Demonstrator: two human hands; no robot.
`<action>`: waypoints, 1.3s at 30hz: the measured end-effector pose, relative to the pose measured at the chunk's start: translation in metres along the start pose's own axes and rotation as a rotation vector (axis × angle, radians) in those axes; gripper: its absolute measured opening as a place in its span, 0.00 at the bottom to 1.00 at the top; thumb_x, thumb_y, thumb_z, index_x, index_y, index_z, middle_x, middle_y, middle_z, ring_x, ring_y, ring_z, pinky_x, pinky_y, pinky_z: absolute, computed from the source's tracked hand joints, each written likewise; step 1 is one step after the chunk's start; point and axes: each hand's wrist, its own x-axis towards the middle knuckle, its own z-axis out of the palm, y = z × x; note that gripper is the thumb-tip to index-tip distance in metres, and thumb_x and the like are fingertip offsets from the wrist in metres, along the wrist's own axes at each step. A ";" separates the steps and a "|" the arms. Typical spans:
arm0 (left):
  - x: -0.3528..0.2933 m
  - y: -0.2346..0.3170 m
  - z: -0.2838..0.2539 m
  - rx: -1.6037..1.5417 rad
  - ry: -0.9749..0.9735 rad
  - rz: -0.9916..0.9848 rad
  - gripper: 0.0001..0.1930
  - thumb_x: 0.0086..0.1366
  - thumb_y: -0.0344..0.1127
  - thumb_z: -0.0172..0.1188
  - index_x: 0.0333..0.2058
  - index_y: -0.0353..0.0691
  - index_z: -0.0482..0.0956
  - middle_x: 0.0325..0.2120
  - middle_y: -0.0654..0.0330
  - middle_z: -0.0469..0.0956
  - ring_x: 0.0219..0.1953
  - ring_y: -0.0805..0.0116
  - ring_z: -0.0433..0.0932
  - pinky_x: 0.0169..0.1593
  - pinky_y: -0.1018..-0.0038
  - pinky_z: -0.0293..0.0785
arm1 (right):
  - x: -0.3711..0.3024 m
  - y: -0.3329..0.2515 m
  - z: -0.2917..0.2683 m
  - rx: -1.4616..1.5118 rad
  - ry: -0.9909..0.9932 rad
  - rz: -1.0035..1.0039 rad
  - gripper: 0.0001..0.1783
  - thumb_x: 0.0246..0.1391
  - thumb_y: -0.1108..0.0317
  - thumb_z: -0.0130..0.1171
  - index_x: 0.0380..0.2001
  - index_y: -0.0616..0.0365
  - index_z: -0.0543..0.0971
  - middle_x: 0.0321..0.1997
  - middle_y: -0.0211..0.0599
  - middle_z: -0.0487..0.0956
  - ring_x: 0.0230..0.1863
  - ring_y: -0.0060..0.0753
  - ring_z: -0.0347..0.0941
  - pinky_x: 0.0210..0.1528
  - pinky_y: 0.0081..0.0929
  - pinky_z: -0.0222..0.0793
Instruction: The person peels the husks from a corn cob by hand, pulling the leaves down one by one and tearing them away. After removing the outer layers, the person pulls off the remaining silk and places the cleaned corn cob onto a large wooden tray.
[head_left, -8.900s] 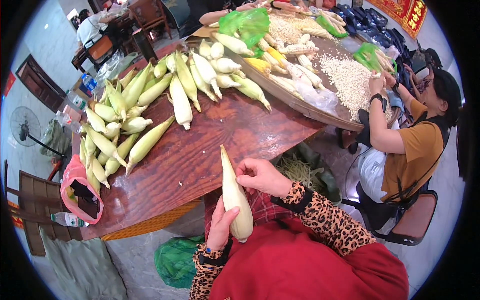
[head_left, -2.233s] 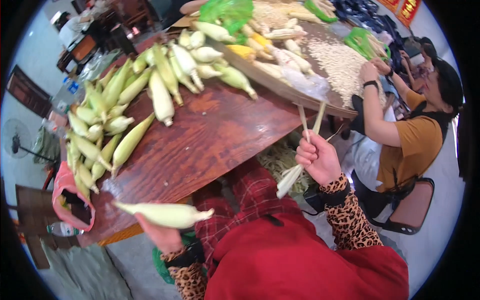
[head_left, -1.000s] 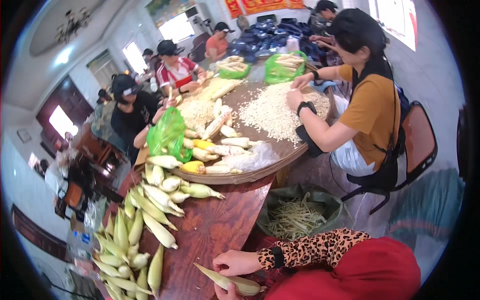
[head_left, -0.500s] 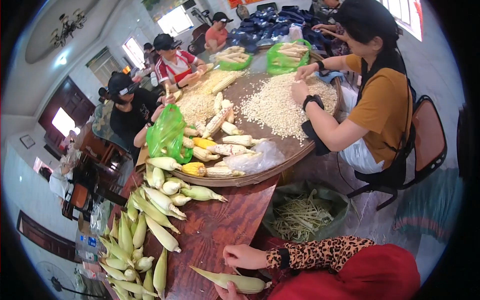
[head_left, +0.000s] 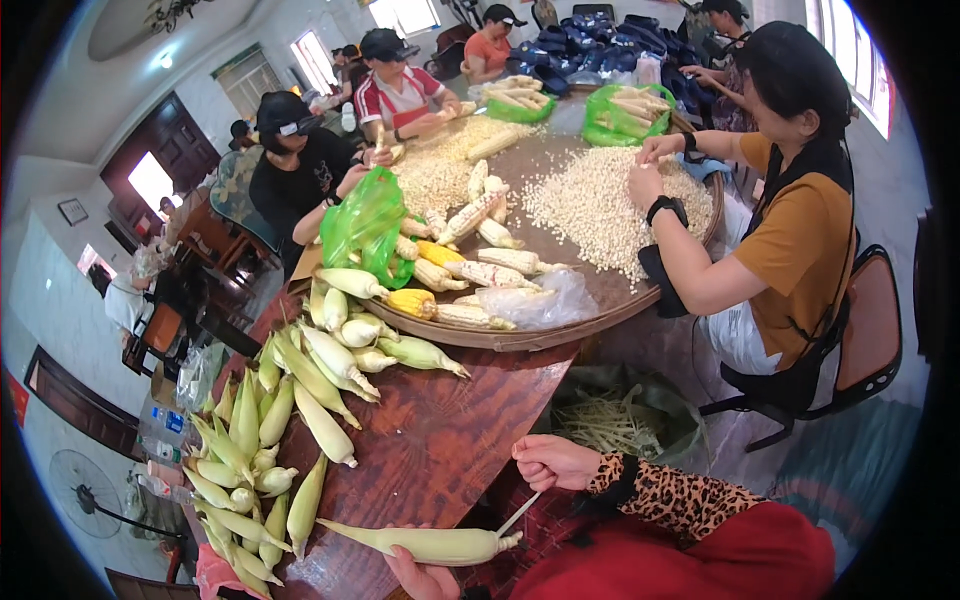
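Note:
My left hand [head_left: 418,577] grips an ear of corn [head_left: 425,543] in pale green husk from below, low over the table edge. The tapered tip points left and the stem end lies to the right. My right hand [head_left: 556,463], in a leopard-print sleeve, is closed above the ear. From it a thin pale strip of husk [head_left: 518,512] runs down to the stem end. Left of my hands lies a heap of ears in husk [head_left: 325,425] on the reddish wooden table [head_left: 420,455].
Beyond stands a round woven tray [head_left: 560,337] with loose kernels [head_left: 610,205], husked cobs and a green bag [head_left: 368,225]. A sack of husk scraps [head_left: 610,425] sits beside the table. Across the tray a person in mustard [head_left: 805,235] handles kernels; several others sit around.
My right hand has moved up and right, drawing the husk strip out from the stem end. My left hand and the ear have shifted left. The whole view has shifted too.

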 end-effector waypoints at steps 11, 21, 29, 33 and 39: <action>0.000 0.045 -0.063 -0.237 0.159 0.127 0.26 0.60 0.45 0.55 0.50 0.36 0.61 0.43 0.55 0.68 0.46 0.61 0.67 0.50 0.66 0.65 | -0.025 -0.026 0.001 -0.063 0.108 -0.254 0.06 0.60 0.67 0.43 0.30 0.53 0.67 0.17 0.19 0.55 0.15 0.12 0.47 0.15 0.13 0.43; -0.040 0.000 -0.010 0.044 -0.027 -0.107 0.27 0.58 0.36 0.59 0.52 0.38 0.59 0.46 0.57 0.65 0.47 0.63 0.67 0.52 0.67 0.63 | 0.012 0.050 0.106 -1.046 -0.154 -0.305 0.15 0.56 0.59 0.52 0.40 0.59 0.72 0.36 0.27 0.73 0.36 0.16 0.68 0.40 0.19 0.65; -0.041 -0.009 -0.009 0.215 -0.130 -0.096 0.32 0.57 0.36 0.61 0.57 0.37 0.56 0.50 0.55 0.63 0.48 0.65 0.66 0.50 0.72 0.66 | 0.013 0.055 0.105 -1.206 -0.151 -0.483 0.14 0.53 0.61 0.53 0.37 0.61 0.72 0.36 0.39 0.72 0.36 0.37 0.72 0.39 0.28 0.67; -0.039 -0.015 -0.008 0.314 -0.105 -0.101 0.32 0.57 0.35 0.60 0.57 0.36 0.55 0.50 0.55 0.63 0.48 0.67 0.66 0.48 0.74 0.66 | 0.016 0.055 0.096 -1.192 -0.147 -0.486 0.14 0.53 0.62 0.53 0.37 0.62 0.72 0.36 0.41 0.72 0.38 0.38 0.72 0.39 0.29 0.68; -0.041 -0.013 -0.002 0.383 -0.108 -0.094 0.33 0.56 0.34 0.60 0.57 0.36 0.55 0.51 0.54 0.62 0.50 0.65 0.65 0.51 0.72 0.65 | 0.013 0.045 0.094 -1.329 -0.235 -0.468 0.13 0.53 0.64 0.50 0.36 0.62 0.71 0.34 0.41 0.72 0.37 0.41 0.72 0.39 0.31 0.67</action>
